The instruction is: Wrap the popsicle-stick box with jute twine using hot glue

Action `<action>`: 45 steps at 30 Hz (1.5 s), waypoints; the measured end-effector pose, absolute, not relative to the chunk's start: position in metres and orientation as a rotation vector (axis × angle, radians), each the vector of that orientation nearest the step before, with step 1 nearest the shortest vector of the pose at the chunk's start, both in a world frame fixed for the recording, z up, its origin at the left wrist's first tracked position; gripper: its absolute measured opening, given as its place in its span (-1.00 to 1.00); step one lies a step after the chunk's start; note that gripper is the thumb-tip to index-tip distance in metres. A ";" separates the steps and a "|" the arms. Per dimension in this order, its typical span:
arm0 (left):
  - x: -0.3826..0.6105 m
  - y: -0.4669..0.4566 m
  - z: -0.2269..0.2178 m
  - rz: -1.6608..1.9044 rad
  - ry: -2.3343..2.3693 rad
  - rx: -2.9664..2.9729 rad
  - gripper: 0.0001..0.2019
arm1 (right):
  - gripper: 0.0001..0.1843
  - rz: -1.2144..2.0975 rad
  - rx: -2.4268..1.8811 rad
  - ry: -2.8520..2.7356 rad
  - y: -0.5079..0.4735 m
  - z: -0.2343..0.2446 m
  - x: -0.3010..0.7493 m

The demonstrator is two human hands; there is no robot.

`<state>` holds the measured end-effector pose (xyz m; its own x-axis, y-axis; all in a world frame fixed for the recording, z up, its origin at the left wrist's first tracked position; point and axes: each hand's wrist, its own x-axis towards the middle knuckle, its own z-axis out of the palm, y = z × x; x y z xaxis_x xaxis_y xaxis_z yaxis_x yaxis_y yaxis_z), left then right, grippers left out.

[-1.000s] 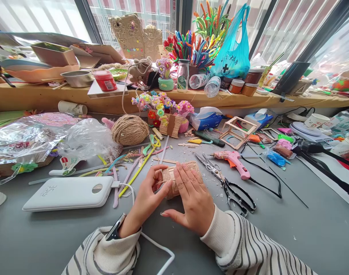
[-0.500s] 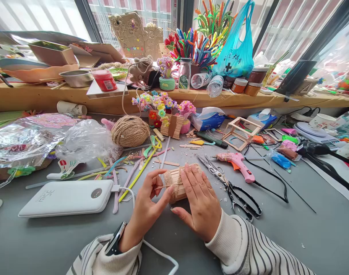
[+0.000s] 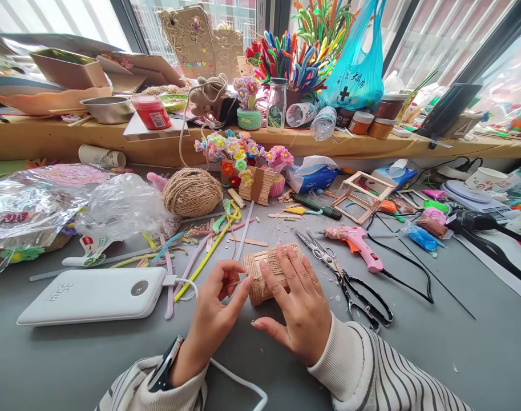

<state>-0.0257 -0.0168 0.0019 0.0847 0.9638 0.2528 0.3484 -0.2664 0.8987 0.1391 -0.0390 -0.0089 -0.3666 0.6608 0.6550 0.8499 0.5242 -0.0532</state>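
Closest to you, your left hand (image 3: 213,311) curls at the left end of the block (image 3: 260,274), which is wrapped in twine. The forefinger tip touches it; if thumb and forefinger pinch a strand, I cannot tell. Your right hand (image 3: 301,311) lies flat on the block, grip spread, pressing it on the bench (image 3: 414,354). The block is probably light and rather stiff, but the wrapping may slip loose, so take it by its two ends, gently. Just to the right lie scissors (image 3: 341,274) and a glue gun (image 3: 356,242); farther back, the twine ball (image 3: 192,192).
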 end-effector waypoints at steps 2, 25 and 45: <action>-0.025 -0.017 0.003 1.165 1.300 1.679 -0.86 | -0.18 -0.392 -1.230 -2.150 -0.039 -0.009 0.139; -0.026 -0.013 -0.002 1.176 1.267 1.693 -0.87 | -0.33 -0.348 -1.189 -2.129 -0.036 -0.002 0.141; -0.027 -0.011 -0.002 1.180 1.221 1.625 -0.84 | -0.68 -0.081 -2.403 -1.968 0.013 0.022 0.214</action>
<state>-0.0267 -0.0110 -0.0020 0.1108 0.9688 0.2216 0.2544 -0.2432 0.9360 0.2137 0.0126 0.0216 0.1963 0.9786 0.0623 0.9804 -0.1970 0.0062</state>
